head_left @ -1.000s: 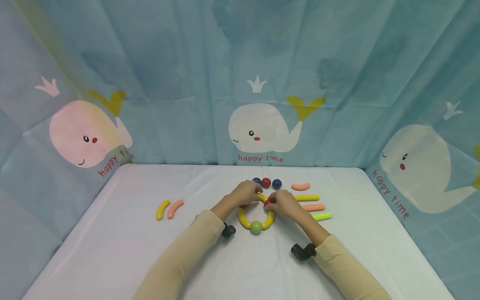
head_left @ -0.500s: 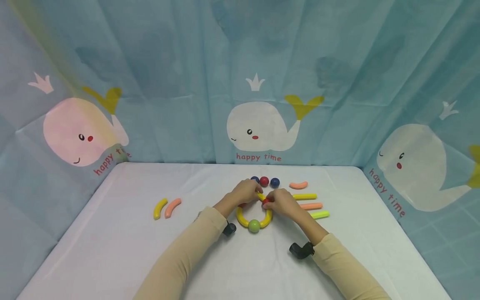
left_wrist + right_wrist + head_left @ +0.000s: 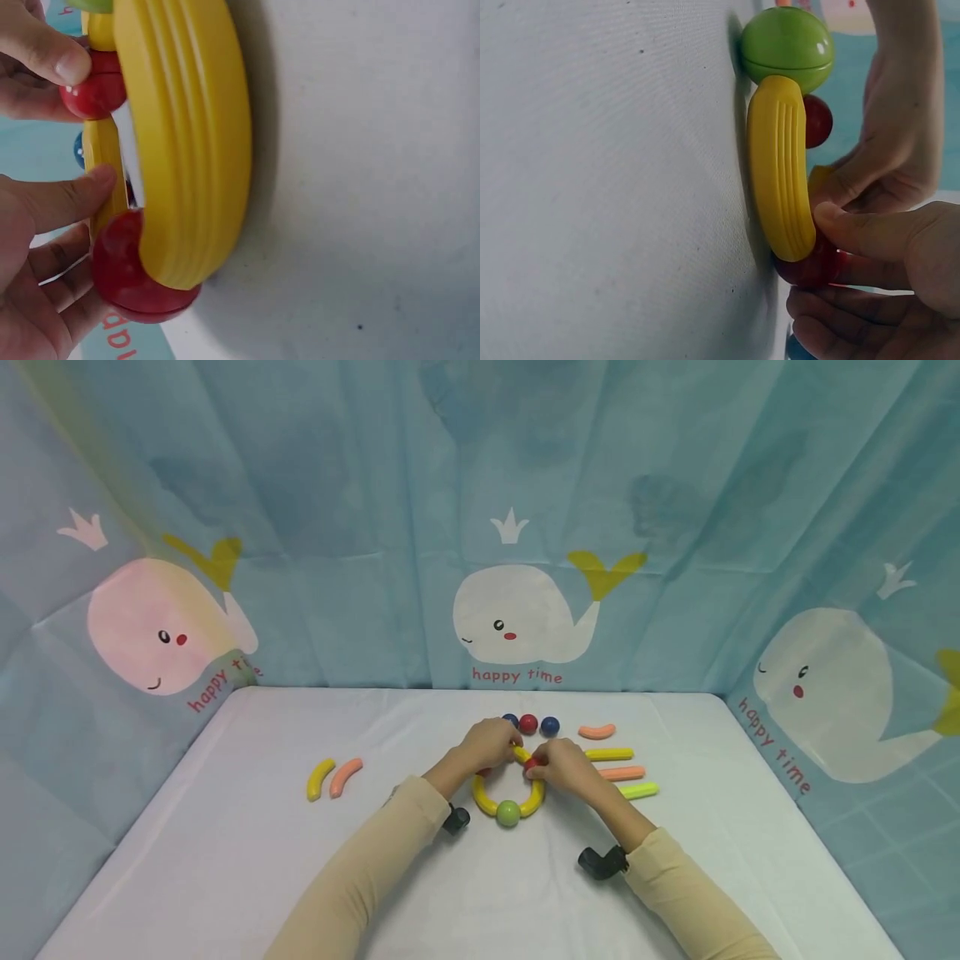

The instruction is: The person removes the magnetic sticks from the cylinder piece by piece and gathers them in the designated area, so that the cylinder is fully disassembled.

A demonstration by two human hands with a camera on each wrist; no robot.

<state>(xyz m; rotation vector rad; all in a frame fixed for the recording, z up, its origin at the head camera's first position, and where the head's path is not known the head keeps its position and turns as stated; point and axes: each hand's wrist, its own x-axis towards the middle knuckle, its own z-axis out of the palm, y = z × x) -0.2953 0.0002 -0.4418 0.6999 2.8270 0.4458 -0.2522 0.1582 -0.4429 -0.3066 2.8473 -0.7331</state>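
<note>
A ring of yellow curved sticks [image 3: 484,795] joined by balls lies mid-table. Its green ball [image 3: 508,813] faces the near side, with a red ball [image 3: 142,274] at the left and another red ball [image 3: 814,264] at the right. My left hand [image 3: 489,745] pinches the far yellow stick [image 3: 103,146] between thumb and fingers. With thumb and fingers, my right hand [image 3: 564,764] grips the right red ball, where the far stick meets it. In the head view the left hand covers much of the left red ball.
Behind the hands sit a red ball [image 3: 528,724] and two blue balls [image 3: 550,727]. To the right lie a short orange curved stick [image 3: 597,732] and straight sticks [image 3: 622,773] in yellow, orange and green. Yellow and orange curved sticks [image 3: 346,777] lie left. A whale-print curtain [image 3: 360,610] encloses the table.
The head view has shifted slightly. Both hands keep their holds on the far stick and the right red ball, with hardly any movement.
</note>
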